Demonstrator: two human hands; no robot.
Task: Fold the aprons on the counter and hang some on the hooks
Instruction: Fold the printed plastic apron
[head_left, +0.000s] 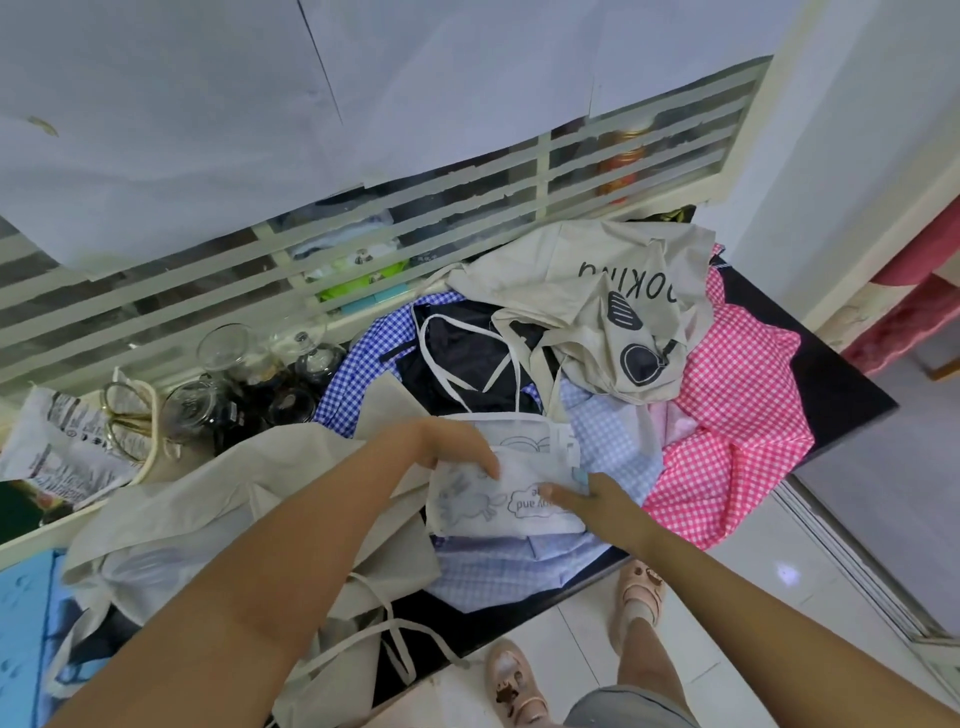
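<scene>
As left hand (453, 445), right hand (592, 496) press white apron (519, 488), counter edge (582, 582) near

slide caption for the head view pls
Left hand and right hand rest on a white apron atop the apron pile on the counter.
</scene>
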